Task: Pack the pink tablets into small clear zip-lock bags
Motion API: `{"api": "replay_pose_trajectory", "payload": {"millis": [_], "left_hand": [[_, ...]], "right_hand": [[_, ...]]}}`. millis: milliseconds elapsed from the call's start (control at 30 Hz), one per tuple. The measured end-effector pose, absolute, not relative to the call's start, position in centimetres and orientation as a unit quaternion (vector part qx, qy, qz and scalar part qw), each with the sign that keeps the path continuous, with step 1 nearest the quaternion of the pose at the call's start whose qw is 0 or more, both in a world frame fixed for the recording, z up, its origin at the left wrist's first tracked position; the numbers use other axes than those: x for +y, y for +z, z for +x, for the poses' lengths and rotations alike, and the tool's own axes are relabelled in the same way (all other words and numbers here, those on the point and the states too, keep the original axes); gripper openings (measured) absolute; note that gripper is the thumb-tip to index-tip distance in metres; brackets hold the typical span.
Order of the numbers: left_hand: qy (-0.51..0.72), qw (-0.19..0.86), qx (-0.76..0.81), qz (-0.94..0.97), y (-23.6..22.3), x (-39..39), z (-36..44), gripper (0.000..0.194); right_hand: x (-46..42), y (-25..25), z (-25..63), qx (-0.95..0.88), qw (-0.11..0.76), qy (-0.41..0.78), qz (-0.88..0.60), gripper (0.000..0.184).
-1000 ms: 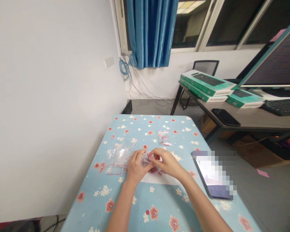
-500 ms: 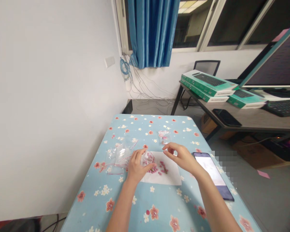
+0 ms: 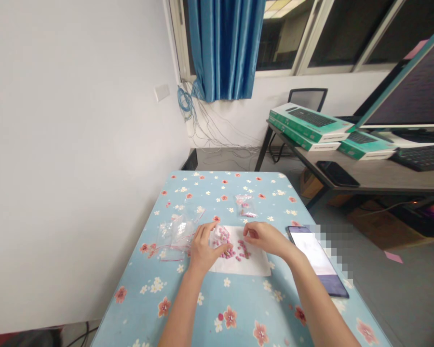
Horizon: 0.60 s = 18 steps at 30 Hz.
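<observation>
The person's left hand (image 3: 203, 248) is holding a small clear plastic bag (image 3: 222, 233) containing small round pink pieces, with the thumb and fingers closing around it from the left. The bag is lying over the left part of a white rectangular sheet of paper (image 3: 258, 266), which is resting on a surface covered in pale blue floral cloth (image 3: 181, 303). Loose small round pink pieces (image 3: 243, 249) are lying scattered on the paper, some just below the bag and others to its right. The right hand (image 3: 264, 236) is hovering at the right part of the paper, its fingers curling towards the thumb just above the loose pieces; whether it is pinching one, the view is not showing clearly.

Overlapping flat clear plastic bags with reddish edges (image 3: 181, 231) are lying just left of the left hand. Beyond the paper, another clear plastic bag holding pink pieces (image 3: 245, 207) is lying flat. A dark-edged smartphone with a lit screen (image 3: 314, 253) is lying near the right edge of the cloth-covered surface. Farther right, green-and-white keyboard boxes (image 3: 311, 124) and a black phone (image 3: 337, 173) are resting on a second, grey-brown surface (image 3: 386, 179).
</observation>
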<state>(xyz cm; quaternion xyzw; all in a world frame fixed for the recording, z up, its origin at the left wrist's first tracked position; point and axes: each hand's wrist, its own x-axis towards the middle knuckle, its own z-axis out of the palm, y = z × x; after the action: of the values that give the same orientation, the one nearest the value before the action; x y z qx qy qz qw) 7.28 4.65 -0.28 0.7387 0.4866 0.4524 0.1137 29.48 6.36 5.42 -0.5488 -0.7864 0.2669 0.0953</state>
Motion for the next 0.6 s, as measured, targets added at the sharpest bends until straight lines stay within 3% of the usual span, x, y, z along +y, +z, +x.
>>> {"api": "replay_pose_trajectory", "payload": {"millis": [600], "left_hand": [[0.452,0.119,0.490,0.736,-0.21,4.64,7.27,0.054]], "right_hand": [[6.45,4.43,28.85,-0.792,0.069,0.300,-0.527,0.011]]}}
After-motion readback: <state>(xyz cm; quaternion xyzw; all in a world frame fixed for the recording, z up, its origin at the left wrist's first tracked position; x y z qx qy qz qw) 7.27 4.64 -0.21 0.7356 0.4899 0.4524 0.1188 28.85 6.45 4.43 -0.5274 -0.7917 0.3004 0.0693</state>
